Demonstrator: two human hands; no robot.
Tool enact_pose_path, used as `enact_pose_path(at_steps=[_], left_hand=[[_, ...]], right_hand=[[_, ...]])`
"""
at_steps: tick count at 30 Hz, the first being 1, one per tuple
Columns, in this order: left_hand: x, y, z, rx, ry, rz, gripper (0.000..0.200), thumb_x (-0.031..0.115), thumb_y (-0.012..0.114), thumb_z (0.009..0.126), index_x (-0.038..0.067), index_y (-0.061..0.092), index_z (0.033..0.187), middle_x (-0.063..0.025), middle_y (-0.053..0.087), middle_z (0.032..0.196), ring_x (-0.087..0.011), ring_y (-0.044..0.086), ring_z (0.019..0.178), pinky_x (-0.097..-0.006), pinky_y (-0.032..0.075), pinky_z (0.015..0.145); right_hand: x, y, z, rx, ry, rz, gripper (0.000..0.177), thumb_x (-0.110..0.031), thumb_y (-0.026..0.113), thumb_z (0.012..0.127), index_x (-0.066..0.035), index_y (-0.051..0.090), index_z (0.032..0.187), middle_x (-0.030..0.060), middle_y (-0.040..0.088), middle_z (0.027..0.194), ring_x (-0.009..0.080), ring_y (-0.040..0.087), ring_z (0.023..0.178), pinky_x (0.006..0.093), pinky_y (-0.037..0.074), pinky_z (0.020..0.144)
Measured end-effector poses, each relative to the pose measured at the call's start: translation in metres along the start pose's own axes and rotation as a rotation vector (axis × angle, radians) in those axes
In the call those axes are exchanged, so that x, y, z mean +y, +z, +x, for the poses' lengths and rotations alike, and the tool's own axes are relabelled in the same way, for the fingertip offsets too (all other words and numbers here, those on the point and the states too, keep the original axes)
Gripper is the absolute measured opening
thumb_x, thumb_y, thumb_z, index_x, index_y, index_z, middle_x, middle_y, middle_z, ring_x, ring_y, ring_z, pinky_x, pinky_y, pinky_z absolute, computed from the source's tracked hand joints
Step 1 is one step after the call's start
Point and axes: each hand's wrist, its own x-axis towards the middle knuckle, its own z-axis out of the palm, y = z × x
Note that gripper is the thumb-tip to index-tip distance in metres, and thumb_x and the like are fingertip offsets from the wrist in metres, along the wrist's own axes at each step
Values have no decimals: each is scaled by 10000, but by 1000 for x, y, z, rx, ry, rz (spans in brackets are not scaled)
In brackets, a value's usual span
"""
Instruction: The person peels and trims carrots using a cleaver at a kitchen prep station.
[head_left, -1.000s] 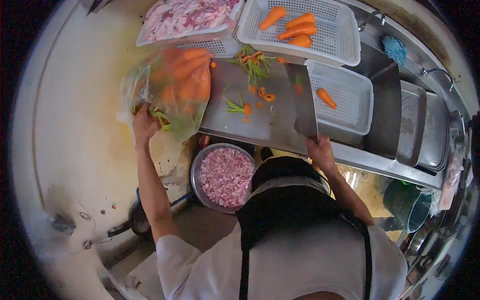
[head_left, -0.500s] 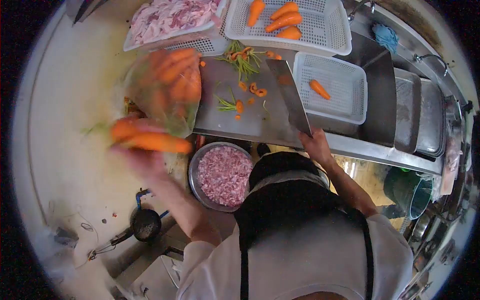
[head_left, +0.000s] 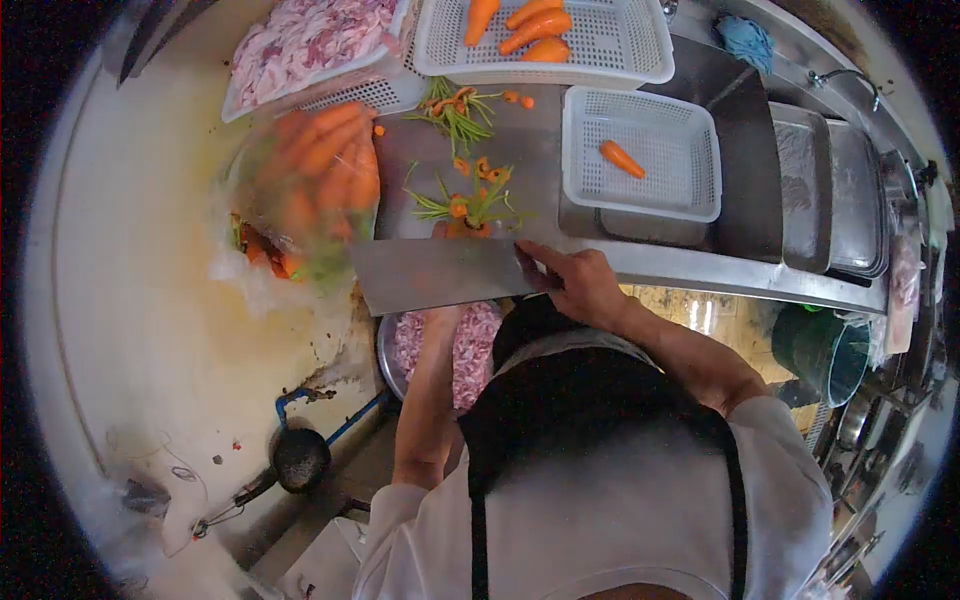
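Note:
My right hand [head_left: 583, 286] grips the handle of a wide cleaver [head_left: 440, 275], whose blade points left across the front edge of the steel counter [head_left: 540, 150]. Behind the blade, my left hand [head_left: 440, 231] is almost wholly hidden; only a bit of a finger shows above it. The top of a carrot [head_left: 468, 229] with green stems peeks out just beyond the blade, beside that finger. Carrot trimmings and green stems [head_left: 460, 125] lie on the counter further back. A clear bag of carrots [head_left: 325, 170] rests to the left.
A white basket [head_left: 643, 205] holding one carrot sits over the sink at right. Behind are a larger basket [head_left: 640, 70] with several carrots and a basket of raw meat [head_left: 315, 45]. Below the cleaver stands a bowl of chopped meat [head_left: 472, 360]. A pan [head_left: 300, 458] is at lower left.
My left hand has moved from the left, where it held carrots, to the counter behind the blade. The cleaver has swung left and down to lie nearly level. The view has shifted slightly.

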Motion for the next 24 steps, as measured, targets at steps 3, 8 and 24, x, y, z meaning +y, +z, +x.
enact_pose_path(at_steps=[3,8,24], left_hand=[[-16,6,-8,75,105,-150,306,226,702,812,46,615,1043,-135,655,1007,-272,655,871,-348,517,710],[-12,-9,-14,55,75,-91,311,177,710,771,36,602,1026,-137,656,966,-258,656,856,-349,513,713],[5,-58,-5,-30,-83,-212,332,56,718,642,19,556,929,-122,637,829,-240,631,750,-330,489,716]], right_hand=[[-3,-1,4,-18,5,-38,448,-106,661,784,-123,602,1228,187,622,659,358,620,577,459,483,538],[-2,1,12,-3,-53,-115,460,-135,645,798,-140,578,1253,187,604,620,375,603,560,486,462,529],[20,5,48,-152,-5,38,468,-111,634,764,-149,597,1229,188,666,868,393,638,778,463,514,722]])
